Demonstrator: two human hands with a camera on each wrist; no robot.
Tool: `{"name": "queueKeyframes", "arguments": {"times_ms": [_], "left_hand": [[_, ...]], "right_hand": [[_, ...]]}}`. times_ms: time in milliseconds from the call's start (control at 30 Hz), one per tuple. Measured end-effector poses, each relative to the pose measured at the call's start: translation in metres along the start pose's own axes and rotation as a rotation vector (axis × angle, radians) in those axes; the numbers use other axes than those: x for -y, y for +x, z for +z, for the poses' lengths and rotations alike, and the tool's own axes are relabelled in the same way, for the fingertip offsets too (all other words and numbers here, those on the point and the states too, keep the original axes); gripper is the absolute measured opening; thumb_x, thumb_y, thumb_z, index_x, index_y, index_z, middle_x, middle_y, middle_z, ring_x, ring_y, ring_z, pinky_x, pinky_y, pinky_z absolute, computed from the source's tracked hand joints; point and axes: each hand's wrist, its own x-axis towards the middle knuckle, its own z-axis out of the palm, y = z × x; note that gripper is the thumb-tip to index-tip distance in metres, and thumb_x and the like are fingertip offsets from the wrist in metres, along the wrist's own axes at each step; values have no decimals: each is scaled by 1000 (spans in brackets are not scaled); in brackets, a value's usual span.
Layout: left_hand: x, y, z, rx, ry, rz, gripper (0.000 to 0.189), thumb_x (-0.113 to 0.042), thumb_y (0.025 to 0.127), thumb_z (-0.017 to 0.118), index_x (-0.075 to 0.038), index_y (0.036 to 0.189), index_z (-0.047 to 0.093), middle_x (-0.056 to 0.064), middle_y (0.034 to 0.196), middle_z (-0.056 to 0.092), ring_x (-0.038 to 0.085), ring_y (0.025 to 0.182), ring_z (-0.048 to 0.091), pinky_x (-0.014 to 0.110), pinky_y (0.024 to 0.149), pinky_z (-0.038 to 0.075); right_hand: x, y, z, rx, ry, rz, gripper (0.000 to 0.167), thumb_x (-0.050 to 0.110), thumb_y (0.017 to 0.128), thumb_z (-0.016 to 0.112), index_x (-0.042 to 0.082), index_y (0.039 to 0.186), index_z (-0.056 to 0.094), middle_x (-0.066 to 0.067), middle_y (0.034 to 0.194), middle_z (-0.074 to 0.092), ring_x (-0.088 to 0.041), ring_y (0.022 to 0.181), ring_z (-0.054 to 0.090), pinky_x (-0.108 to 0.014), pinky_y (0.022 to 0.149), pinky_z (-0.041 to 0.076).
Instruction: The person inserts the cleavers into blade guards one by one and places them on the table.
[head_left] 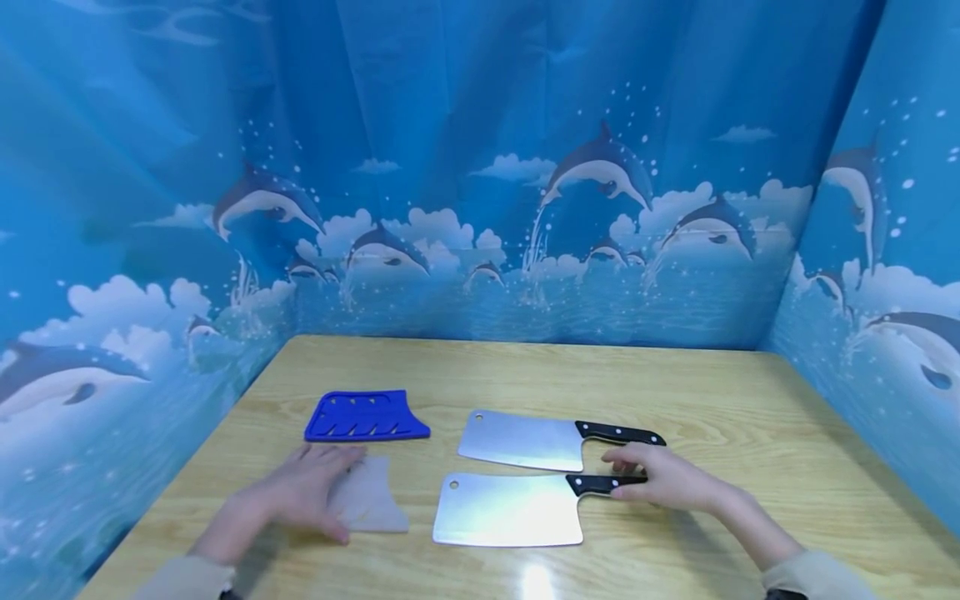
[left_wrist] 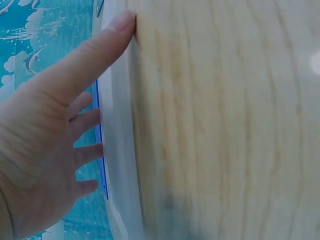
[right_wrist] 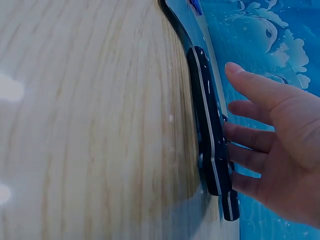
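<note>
Two cleavers with black handles lie flat, one behind the other, blades to the left. My right hand (head_left: 663,479) is at the handle of the near cleaver (head_left: 506,510), thumb on the near side and fingers beyond; in the right wrist view the thumb stands apart from the handle (right_wrist: 207,120). Behind it lies the far cleaver (head_left: 525,440), its handle close to my fingertips. My left hand (head_left: 311,492) spans the left part of a whitish blade cover (head_left: 371,502), thumb at its near edge and loosely spread fingers toward its far edge.
A blue slotted blade cover (head_left: 375,410) lies just beyond my left hand. Everything rests on a wood-grain table (head_left: 705,392). A blue curtain (head_left: 465,192) printed with dolphins and clouds stands along the back and both sides.
</note>
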Motion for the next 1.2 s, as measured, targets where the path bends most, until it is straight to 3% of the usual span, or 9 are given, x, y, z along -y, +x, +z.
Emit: {"name": "queueKeyframes", "arguments": {"times_ms": [300, 433, 600, 733, 933, 1067, 1200], "left_hand": [[2, 0, 3, -65, 61, 46, 108, -67, 57, 71, 4, 133, 44, 23, 131, 48, 46, 120, 40, 63, 96, 27], [2, -1, 5, -93, 85, 31, 107, -66, 56, 72, 6, 131, 46, 24, 127, 51, 44, 116, 45, 60, 95, 32], [-1, -3, 7, -124, 119, -33, 113, -68, 52, 73, 8, 130, 46, 24, 122, 53, 42, 112, 48, 56, 93, 36], [-4, -5, 8, -219, 152, -47, 119, -67, 48, 75, 11, 132, 41, 23, 119, 53, 38, 107, 50, 52, 91, 40], [-6, -2, 4, -391, 176, 6, 112, -62, 45, 79, 9, 125, 49, 16, 107, 53, 28, 95, 50, 45, 82, 45], [-8, 1, 0, -408, 202, 25, 109, -62, 42, 80, 5, 122, 51, 13, 106, 53, 26, 95, 49, 44, 81, 45], [-12, 5, -4, -400, 237, 58, 108, -63, 43, 78, 5, 122, 50, 16, 110, 54, 31, 100, 50, 48, 86, 44]], "right_hand": [[2, 3, 4, 35, -16, 2, 51, 37, 82, 68, 1, 117, 60, -1, 103, 60, -24, 95, 57, -44, 81, 46], [2, 5, 4, 38, -31, 14, 51, 36, 80, 70, 3, 117, 60, -2, 106, 60, -27, 99, 55, -48, 85, 44], [4, 7, 6, 46, -71, -18, 51, 36, 79, 71, 3, 117, 61, -5, 110, 59, -31, 103, 54, -51, 87, 43], [6, 7, 7, 54, -93, -45, 51, 36, 79, 71, 3, 116, 61, -4, 109, 58, -28, 101, 54, -49, 86, 44], [6, 11, 11, 31, -183, -102, 42, 31, 78, 73, 7, 112, 64, 3, 101, 58, -16, 91, 55, -39, 80, 47], [4, 11, 14, 9, -220, -165, 35, 24, 78, 73, 7, 108, 67, 8, 93, 56, -6, 82, 52, -30, 70, 47], [6, 10, 15, -15, -211, -161, 30, 16, 75, 73, 7, 103, 67, 8, 93, 56, -7, 83, 53, -30, 72, 48]]}}
